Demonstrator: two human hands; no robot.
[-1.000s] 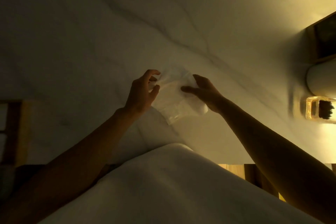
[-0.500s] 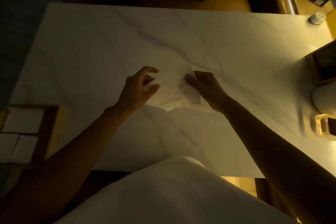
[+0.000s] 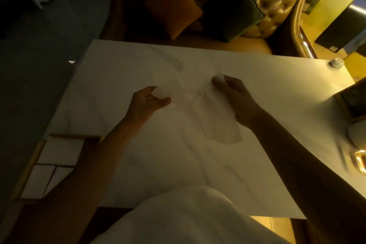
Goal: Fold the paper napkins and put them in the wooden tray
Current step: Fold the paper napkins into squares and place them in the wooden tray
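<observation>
A thin white paper napkin (image 3: 200,109) is spread out between my hands above the middle of the white marble table (image 3: 277,89). My left hand (image 3: 146,103) pinches its left edge between thumb and fingers. My right hand (image 3: 235,97) pinches its upper right corner, and the lower part of the sheet hangs down toward the table. The wooden tray (image 3: 37,156) sits at the table's near left corner with folded white napkins (image 3: 59,151) in its compartments; my left forearm covers part of it.
A dark box (image 3: 354,103), a white rounded object (image 3: 356,134) and a glass item (image 3: 359,160) stand along the table's right edge. A small metal object (image 3: 336,63) lies at the far right corner. A sofa with cushions (image 3: 174,6) stands beyond the far edge.
My hands have moved apart and opened the napkin out from a small bunch into a wide sheet. The camera has tilted up, bringing the tray and sofa into view.
</observation>
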